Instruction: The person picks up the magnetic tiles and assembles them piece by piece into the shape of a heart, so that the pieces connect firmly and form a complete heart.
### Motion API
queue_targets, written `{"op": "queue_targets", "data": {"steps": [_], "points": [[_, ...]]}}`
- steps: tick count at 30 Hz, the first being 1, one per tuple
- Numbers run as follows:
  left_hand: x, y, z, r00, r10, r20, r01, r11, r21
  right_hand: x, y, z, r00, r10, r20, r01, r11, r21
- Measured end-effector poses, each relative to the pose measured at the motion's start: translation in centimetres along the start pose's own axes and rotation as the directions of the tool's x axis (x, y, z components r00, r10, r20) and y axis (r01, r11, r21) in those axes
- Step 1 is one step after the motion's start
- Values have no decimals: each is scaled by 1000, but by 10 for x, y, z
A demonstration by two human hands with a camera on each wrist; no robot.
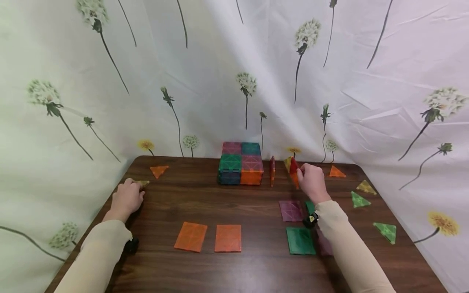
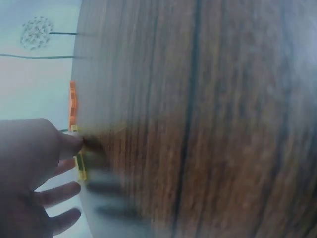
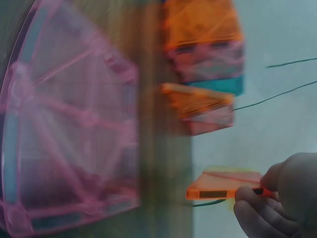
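At the table's left edge, my left hand [image 1: 127,198] pinches a yellow triangular magnetic tile [image 1: 142,183], thumb in front in the left wrist view. My right hand [image 1: 313,181] holds an orange-red magnetic tile [image 1: 294,172] on edge between thumb and fingers, near the back. A yellow piece [image 1: 287,163] shows just behind that tile. Left of it, an orange and pink pair of tiles [image 3: 200,104] stands upright. Beside this pair is a block of tiles [image 1: 241,163], coloured green, purple, blue, teal and orange.
Two orange square tiles [image 1: 228,238] lie flat at front centre. Purple [image 1: 291,211] and green [image 1: 300,241] squares lie near my right forearm, which partly covers others. Several triangles, including a green one [image 1: 386,232], lie on the right. An orange triangle [image 1: 159,171] is at back left.
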State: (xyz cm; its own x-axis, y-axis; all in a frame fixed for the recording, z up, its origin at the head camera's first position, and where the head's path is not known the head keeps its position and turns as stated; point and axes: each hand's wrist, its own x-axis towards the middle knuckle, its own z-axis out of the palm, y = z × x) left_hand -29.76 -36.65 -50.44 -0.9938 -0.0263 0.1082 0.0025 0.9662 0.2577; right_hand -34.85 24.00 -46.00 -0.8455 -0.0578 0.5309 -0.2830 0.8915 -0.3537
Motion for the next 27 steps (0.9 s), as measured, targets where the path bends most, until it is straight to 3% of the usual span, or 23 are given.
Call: {"op": "queue_targets", "data": {"steps": [6, 10, 19, 23, 27], "points": [[1, -3, 1, 999, 39, 4, -38, 999, -36, 0, 5, 17, 993, 81, 85, -79, 997, -21], [3, -4, -2, 996, 87, 0, -87, 996, -26, 3, 5, 22, 994, 74, 79, -74, 997, -4], [-4, -6, -6, 993, 116, 3, -116, 993, -18, 3, 2, 22, 992, 77, 96, -79, 997, 15], [-5, -8, -8, 991, 137, -3, -137, 989, -58, 2, 2, 20, 991, 83, 108, -86, 996, 23], [-6, -10, -6, 986, 157, -57, -163, 979, -126, 1, 4, 17, 988, 92, 122, -97, 995, 31]]}}
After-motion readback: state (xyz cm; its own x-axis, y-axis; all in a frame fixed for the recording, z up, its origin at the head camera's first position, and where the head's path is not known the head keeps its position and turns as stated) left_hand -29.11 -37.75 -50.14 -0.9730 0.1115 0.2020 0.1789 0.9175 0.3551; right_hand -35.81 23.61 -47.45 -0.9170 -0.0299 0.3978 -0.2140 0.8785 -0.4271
